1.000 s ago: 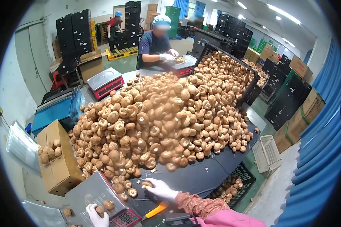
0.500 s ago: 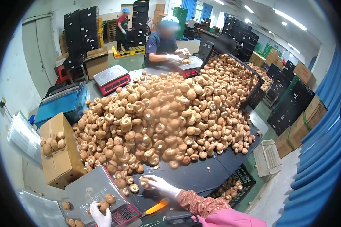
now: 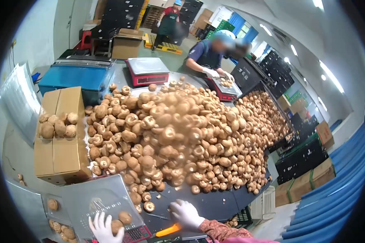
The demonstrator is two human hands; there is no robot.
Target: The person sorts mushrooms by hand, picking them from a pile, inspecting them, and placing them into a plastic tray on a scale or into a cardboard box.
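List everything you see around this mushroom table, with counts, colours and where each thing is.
Mushroom heap: one, brown, on dark table.
Cardboard box: one, tan, left, mushrooms inside.
Red scales: two, far side.
Grey scale: one, near left, two mushrooms on it.
Blue machine: one, upper left.
Black crates: several, right.
Orange handle: one, bottom centre.
Co-workers: two, beyond the heap.
Left hand: white glove, at grey scale.
Right hand: white glove, on table.

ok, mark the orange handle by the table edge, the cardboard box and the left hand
orange handle [image 3: 168, 231], head view, middle of the handle.
cardboard box [image 3: 61, 156], head view, bare top flap below the mushrooms in it.
left hand [image 3: 103, 231], head view, middle of the gloved hand.
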